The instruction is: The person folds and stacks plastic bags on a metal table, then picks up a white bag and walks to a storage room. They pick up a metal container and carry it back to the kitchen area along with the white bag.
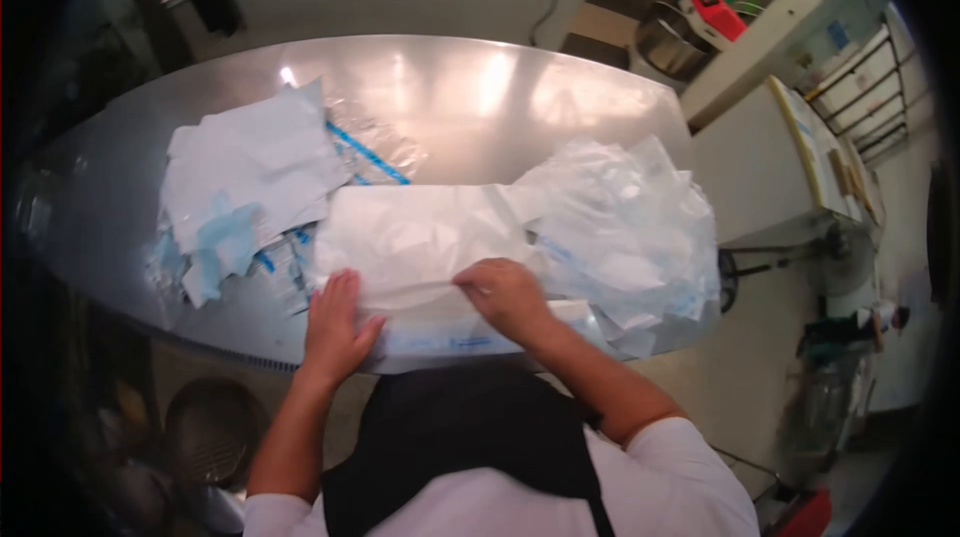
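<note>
- Lying left on the table [450, 127]: a pile [255, 162], pale blue scraps [225, 237] over white.
- Left hand [340, 332] flat at the sheet [420, 237], fingers together, thumb wide!
- Sheet sits centre, near edge of table, long axis left-right; blue print in front, unreadable.
- Right hand [505, 302] on it, fingertips narrow; grip can't be told.
- Clear bags [630, 227] heaped right.
- Metal bowl [672, 42] beyond, contents unclear.

From my end I see a thin white sheet [410, 227], wrinkled and slightly glossy, lying spread out near the close edge of the metal table [450, 107].
</note>
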Tool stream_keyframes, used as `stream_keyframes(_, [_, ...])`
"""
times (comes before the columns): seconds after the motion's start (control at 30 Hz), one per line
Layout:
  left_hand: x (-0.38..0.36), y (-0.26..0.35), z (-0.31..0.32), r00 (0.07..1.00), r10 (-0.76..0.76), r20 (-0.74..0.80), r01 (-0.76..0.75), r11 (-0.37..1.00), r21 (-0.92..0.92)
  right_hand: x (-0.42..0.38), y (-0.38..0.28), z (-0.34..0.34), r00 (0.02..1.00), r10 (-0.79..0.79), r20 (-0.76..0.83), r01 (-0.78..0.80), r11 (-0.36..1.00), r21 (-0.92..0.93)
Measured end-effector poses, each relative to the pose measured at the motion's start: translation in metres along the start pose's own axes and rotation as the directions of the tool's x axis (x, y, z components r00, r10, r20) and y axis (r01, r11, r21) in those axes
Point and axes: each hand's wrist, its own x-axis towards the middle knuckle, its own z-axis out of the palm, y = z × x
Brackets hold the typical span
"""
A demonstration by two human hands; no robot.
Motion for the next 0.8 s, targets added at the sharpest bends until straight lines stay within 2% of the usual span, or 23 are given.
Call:
stream_keyframes(0.03, [0.002,0.001,-0.002,1.000,-0.027,-0.003,0.027,0.999,0.029,-0.002,0.002,-0.002,0.999,0.027,-0.030,-0.028,1.000,-0.010])
stream_keyframes(0.1, [0.004,0.003,-0.003,0.998,-0.038,0.047,0.036,0.998,0.043,-0.006,0.007,-0.003,0.989,-0.048,-0.140,0.028,0.989,-0.143])
stream_keyframes(0.13, [0.001,0.004,-0.001,0.998,-0.055,0.043,0.052,0.997,0.063,-0.009,0.010,-0.005,0.988,-0.060,-0.140,0.043,0.992,-0.122])
stream_keyframes(0.2, [0.002,0.003,0.005,0.997,-0.049,-0.067,0.052,0.998,0.035,-0.011,0.015,-0.012,0.990,0.012,0.141,0.002,0.995,-0.095])
stream_keyframes(0.23, [0.003,0.001,0.008,0.996,-0.057,-0.073,0.060,0.997,0.044,-0.010,0.016,-0.016,0.990,-0.001,0.142,0.013,0.996,-0.086])
stream_keyframes(0.3, [0.002,-0.003,0.012,0.987,-0.084,-0.140,0.070,0.992,-0.102,-0.010,0.011,-0.029,0.995,-0.097,0.002,0.097,0.995,0.034])
stream_keyframes(0.33, [0.001,-0.005,0.013,0.985,-0.091,-0.145,0.077,0.992,-0.096,-0.009,0.009,-0.040,0.997,-0.083,-0.008,0.083,0.995,0.050])
stream_keyframes(0.4, [0.000,-0.007,0.013,0.994,-0.067,-0.081,0.070,0.997,0.042,-0.006,0.009,-0.058,0.998,-0.060,-0.033,0.062,0.996,0.067])
stream_keyframes(0.53, [0.006,-0.002,0.013,0.991,-0.109,-0.074,0.111,0.994,0.018,-0.007,0.018,-0.080,0.999,-0.016,-0.036,0.018,0.998,0.056])
stream_keyframes(0.6, [0.014,0.004,0.014,0.962,-0.149,-0.229,0.134,0.988,-0.083,-0.008,0.021,-0.085,1.000,-0.004,-0.018,0.005,0.998,0.066])
stream_keyframes(0.63, [0.020,0.014,0.008,0.960,-0.154,-0.232,0.139,0.987,-0.082,-0.008,0.022,-0.086,1.000,-0.011,-0.026,0.014,0.995,0.100])
stream_keyframes(0.7, [0.036,0.033,-0.002,0.937,-0.337,-0.097,0.283,0.891,-0.355,-0.009,0.022,-0.090,0.999,-0.021,-0.033,0.026,0.990,0.137])
stream_keyframes(0.73, [0.042,0.035,0.002,0.937,-0.307,-0.169,0.233,0.906,-0.352,-0.009,0.020,-0.096,1.000,-0.005,-0.025,0.009,0.991,0.131])
stream_keyframes(0.77, [0.046,0.035,0.002,0.937,-0.303,-0.174,0.228,0.908,-0.353,-0.009,0.019,-0.102,1.000,0.011,-0.020,-0.009,0.993,0.121])
stream_keyframes(0.8, [0.051,0.041,-0.001,0.905,-0.424,-0.044,0.261,0.634,-0.728,-0.009,0.021,-0.107,1.000,0.011,-0.026,-0.008,0.993,0.116])
